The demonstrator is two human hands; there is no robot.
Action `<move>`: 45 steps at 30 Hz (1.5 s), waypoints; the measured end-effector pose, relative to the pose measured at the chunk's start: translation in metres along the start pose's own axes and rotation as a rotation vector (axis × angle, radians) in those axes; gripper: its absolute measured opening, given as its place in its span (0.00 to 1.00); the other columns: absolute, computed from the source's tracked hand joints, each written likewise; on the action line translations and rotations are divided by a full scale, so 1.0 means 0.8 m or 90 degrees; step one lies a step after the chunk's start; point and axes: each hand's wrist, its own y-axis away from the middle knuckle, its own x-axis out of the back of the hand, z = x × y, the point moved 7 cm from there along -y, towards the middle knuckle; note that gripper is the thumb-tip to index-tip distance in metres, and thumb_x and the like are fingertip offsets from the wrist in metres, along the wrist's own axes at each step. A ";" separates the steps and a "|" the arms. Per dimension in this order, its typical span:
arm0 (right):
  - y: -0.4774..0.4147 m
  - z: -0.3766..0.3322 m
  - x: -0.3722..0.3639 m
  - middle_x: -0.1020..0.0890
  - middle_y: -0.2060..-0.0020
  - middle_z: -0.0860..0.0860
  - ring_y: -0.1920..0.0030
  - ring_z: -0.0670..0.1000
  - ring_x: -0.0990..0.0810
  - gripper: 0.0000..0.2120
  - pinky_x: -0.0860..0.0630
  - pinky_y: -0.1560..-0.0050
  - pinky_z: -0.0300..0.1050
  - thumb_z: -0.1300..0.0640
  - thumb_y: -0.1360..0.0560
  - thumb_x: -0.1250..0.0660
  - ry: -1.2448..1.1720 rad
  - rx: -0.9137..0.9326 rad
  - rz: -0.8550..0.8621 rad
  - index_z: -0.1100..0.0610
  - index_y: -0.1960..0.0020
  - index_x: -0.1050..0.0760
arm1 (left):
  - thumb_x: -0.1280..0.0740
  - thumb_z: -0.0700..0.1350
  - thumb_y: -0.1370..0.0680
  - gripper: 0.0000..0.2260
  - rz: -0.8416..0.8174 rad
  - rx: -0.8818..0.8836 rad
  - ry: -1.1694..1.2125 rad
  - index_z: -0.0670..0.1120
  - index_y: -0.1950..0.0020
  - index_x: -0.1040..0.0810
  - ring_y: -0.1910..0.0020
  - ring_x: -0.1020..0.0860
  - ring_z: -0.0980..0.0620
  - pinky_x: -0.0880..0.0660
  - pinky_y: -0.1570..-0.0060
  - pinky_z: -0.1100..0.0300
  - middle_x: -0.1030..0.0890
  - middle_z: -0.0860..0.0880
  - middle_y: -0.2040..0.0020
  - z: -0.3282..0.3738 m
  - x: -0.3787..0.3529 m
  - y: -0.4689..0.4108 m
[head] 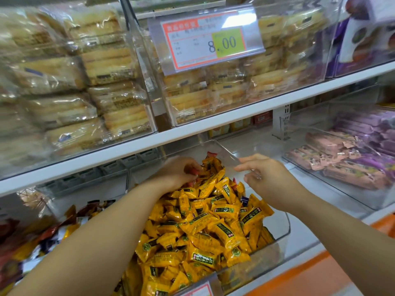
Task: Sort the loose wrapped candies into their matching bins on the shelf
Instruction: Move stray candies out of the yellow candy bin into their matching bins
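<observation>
Both hands reach into a clear bin [283, 228] on the lower shelf, which is heaped with yellow candies [205, 223] in green-labelled wrappers. The left hand [176, 173] lies on the back of the heap with its fingers curled down into it, and they close round a red candy [193, 171], of which only a bit of wrapper shows between the fingertips. Another red wrapper [211, 154] sticks up at the very top of the pile, just behind that hand, and a dark blue candy [245, 200] peeks out among the yellow ones near the right forearm. The right hand [266, 175] is at the bin's right wall, thumb above and fingers below the clear rim, so it seems to pinch the wall's upper edge and holds no candy. Left of this bin stands a neighbouring bin [64, 218] with mixed brown, white and yellow wrappers, blurred. On the right, well apart from the hands, a further clear bin [333, 197] holds pink packets [339, 165] and purple ones behind them. On the white shelf board [192, 133] above, clear boxes are stacked with wrapped cakes [106, 60], and a price tag [205, 41] reading 8.00 hangs in front of them. A second tag [198, 289] shows partly at the front of the yellow bin
</observation>
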 end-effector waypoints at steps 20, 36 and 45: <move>0.084 -0.214 -0.107 0.19 0.45 0.50 0.48 0.47 0.23 0.12 0.29 0.52 0.40 0.54 0.22 0.36 -0.013 0.048 -0.123 0.53 0.40 0.22 | 0.34 0.37 0.23 0.15 0.362 0.073 0.191 0.60 0.53 0.24 0.54 0.21 0.54 0.22 0.49 0.54 0.20 0.55 0.55 -0.083 0.131 0.330; 0.062 -0.236 -0.146 0.17 0.49 0.49 0.54 0.43 0.23 0.10 0.30 0.59 0.31 0.57 0.23 0.35 0.012 0.024 -0.122 0.53 0.44 0.19 | 0.37 0.36 0.22 0.16 0.423 0.192 -0.004 0.51 0.37 0.22 0.42 0.27 0.51 0.33 0.40 0.63 0.26 0.49 0.42 -0.198 0.185 0.416; 0.046 -0.164 -0.058 0.17 0.56 0.46 0.58 0.41 0.21 0.07 0.25 0.54 0.35 0.59 0.25 0.33 -0.063 0.011 0.003 0.50 0.51 0.19 | 0.38 0.40 0.20 0.12 0.309 0.016 0.023 0.52 0.42 0.21 0.53 0.27 0.66 0.35 0.56 0.83 0.24 0.60 0.49 -0.048 0.125 0.281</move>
